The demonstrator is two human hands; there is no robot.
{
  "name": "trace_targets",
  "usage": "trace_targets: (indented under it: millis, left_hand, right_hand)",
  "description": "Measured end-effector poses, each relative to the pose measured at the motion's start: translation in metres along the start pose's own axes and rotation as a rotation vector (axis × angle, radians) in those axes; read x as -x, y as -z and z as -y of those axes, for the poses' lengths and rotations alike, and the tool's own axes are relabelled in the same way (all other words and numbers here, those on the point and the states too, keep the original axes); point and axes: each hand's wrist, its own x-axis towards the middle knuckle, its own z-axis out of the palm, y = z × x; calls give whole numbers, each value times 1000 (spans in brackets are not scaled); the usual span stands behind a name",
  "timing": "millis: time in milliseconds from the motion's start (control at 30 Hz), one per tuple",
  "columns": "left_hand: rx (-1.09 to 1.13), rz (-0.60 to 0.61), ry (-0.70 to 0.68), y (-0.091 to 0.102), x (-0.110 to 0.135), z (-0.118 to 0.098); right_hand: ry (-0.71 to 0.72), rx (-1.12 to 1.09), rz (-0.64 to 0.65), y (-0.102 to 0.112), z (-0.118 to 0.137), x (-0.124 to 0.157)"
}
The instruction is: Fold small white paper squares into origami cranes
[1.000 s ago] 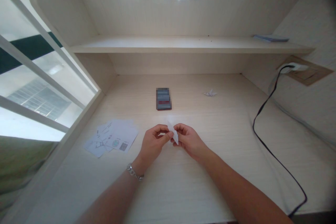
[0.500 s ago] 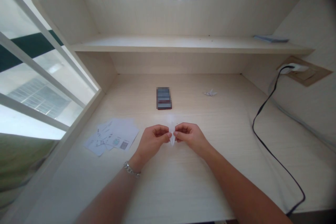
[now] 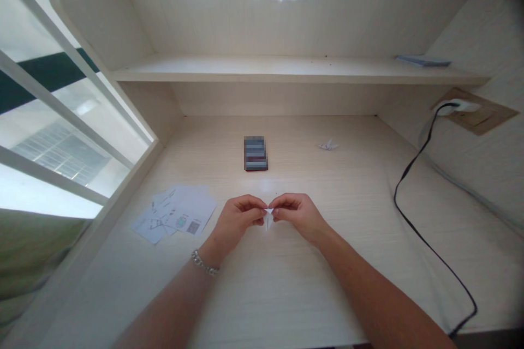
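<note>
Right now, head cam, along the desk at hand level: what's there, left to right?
loose printed sheets → left hand → folded white paper → right hand → black cable

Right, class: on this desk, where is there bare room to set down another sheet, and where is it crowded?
Widest bare desk: between the right hand and the black cable, below the paper crane. Another: beyond the printed sheets, left of the blurred dark rectangle. Crowded: the folded paper pinched between both hands, left hand beside the sheets.
</note>
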Motion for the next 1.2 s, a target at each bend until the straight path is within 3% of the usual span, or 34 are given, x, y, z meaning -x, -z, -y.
trace_targets:
  millis: [200,633,933,1200]
  left_hand:
    - [-147,-16,-54,-1,-1,-1]
    - [-258,-89,-183,-1,1,5]
    - [-266,-123,-207,-1,2,6]
    - [-236,-101,-150,-2,0,6]
  right_hand:
    - [-20,8,-35,-1,-2,-1]
    - [265,424,-123,-6,1,9]
    - [156,189,-152,-9,-4,3]
    - [98,139,-130,-9,-8,0]
